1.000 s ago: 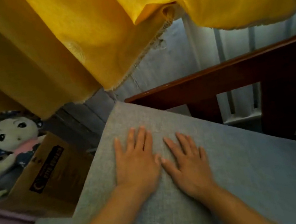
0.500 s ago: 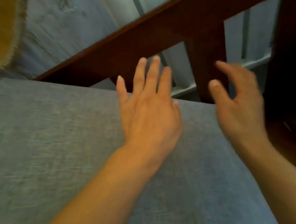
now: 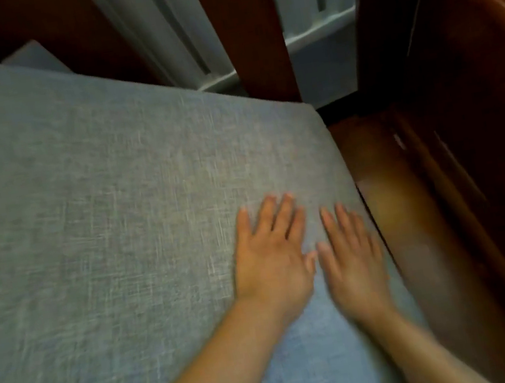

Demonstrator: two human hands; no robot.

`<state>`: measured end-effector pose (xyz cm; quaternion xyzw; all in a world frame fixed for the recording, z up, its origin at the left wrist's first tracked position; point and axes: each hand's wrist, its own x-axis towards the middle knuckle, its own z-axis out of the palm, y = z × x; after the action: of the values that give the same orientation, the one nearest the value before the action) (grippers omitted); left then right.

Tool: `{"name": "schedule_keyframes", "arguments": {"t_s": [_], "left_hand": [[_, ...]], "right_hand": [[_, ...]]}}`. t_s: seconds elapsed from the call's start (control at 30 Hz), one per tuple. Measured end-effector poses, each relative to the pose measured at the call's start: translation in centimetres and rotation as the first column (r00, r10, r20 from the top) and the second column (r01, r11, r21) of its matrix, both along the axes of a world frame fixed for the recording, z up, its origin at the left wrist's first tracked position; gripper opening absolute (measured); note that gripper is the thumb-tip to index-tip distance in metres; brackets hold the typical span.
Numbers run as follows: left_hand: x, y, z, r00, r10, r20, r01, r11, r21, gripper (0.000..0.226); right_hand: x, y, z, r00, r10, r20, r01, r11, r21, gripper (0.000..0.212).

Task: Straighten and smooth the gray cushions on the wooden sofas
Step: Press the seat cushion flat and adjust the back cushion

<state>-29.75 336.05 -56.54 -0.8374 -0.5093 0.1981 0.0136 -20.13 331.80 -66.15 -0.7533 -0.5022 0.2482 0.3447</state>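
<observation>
Forearms: two bare forearms enter from the bottom edge, lower centre and lower right of the frame, reaching up toward the middle right.
Left hand (image 3: 271, 254): palm down and flat on the gray cushion (image 3: 115, 213), fingers straight and slightly spread — released, gripping nothing.
Right hand (image 3: 352, 258): just beside the left, thumbs nearly touching, also palm down with straight fingers on the fabric; it is blurred, yet it plainly grasps nothing. It lies close to the cushion's right edge.
Gray cushion: fills the left and centre of the frame, its woven surface lying flat, with a rounded corner at upper centre right. It rests on the wooden sofa, with its right edge running down beside the bare seat board.
Seat board (image 3: 413, 215): glossy brown wood, a strip exposed at the right of the cushion.
Sofa frame (image 3: 251, 26): dark upright slats stand behind the cushion's far corner, upper centre; a broad wooden arm (image 3: 485, 38) fills the upper right.
Beyond the slats: pale, ribbed vertical panels (image 3: 172, 28) show through the gaps at the top — what they are cannot be told.
</observation>
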Motion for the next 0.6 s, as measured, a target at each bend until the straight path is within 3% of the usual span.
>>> {"name": "schedule_keyframes", "arguments": {"t_s": [0.03, 0.1, 0.17, 0.23, 0.3, 0.37, 0.4, 0.47, 0.53, 0.57, 0.6], "left_hand": [[-0.7, -0.6, -0.7, 0.994, -0.008, -0.107, 0.001, 0.998, -0.071, 0.063], [-0.8, -0.3, 0.9, 0.991, 0.022, -0.132, -0.034, 0.996, -0.088, 0.063], [-1.4, 0.1, 4.2, 0.996, 0.088, 0.027, -0.090, 0.994, 0.057, 0.064], [-5.5, -0.6, 7.5, 0.990, 0.066, 0.123, -0.100, 0.950, 0.295, 0.064], [-10.2, -2.6, 10.0, 0.988, 0.144, 0.053, -0.153, 0.949, 0.276, 0.065], [-12.9, -3.6, 11.7, 0.969, 0.229, -0.098, -0.219, 0.970, 0.103, 0.062], [-13.2, -3.1, 12.4, 0.965, 0.247, -0.089, -0.238, 0.966, 0.102, 0.061], [-13.1, -2.6, 16.0, 0.954, 0.298, 0.037, -0.297, 0.919, 0.259, 0.060], [-15.2, -3.3, 20.4, 0.953, 0.274, 0.129, -0.302, 0.818, 0.490, 0.060], [-17.1, -4.5, 21.4, 0.951, 0.264, 0.158, -0.307, 0.776, 0.551, 0.062], [-19.8, -6.1, 22.2, 0.948, 0.275, 0.157, -0.314, 0.752, 0.579, 0.063]], "right_hand": [[-0.8, -0.8, -1.2, 0.992, 0.122, 0.010, -0.120, 0.985, -0.122, 0.066], [0.0, 0.4, 0.4, 0.984, 0.125, -0.130, -0.145, 0.977, -0.157, 0.061], [2.0, 1.8, 4.5, 0.972, -0.010, -0.235, 0.010, 1.000, 0.000, 0.051], [0.0, 1.1, 7.7, 0.951, -0.177, -0.254, 0.228, 0.955, 0.190, 0.046], [-5.9, -0.8, 8.9, 0.996, 0.007, -0.090, 0.008, 0.987, 0.161, 0.056], [-10.6, -1.7, 8.2, 0.958, 0.285, 0.000, -0.285, 0.958, -0.024, 0.071], [-10.8, -0.4, 9.9, 0.950, 0.306, -0.063, -0.309, 0.950, -0.043, 0.075], [-9.7, 1.8, 15.5, 0.953, 0.268, -0.144, -0.252, 0.960, 0.124, 0.069], [-9.2, 2.1, 21.1, 0.958, 0.128, -0.255, -0.026, 0.929, 0.368, 0.055], [-10.3, 1.2, 22.9, 0.939, 0.065, -0.338, 0.089, 0.903, 0.421, 0.051], [-13.1, 0.2, 24.2, 0.938, 0.066, -0.340, 0.102, 0.886, 0.452, 0.051]]}}
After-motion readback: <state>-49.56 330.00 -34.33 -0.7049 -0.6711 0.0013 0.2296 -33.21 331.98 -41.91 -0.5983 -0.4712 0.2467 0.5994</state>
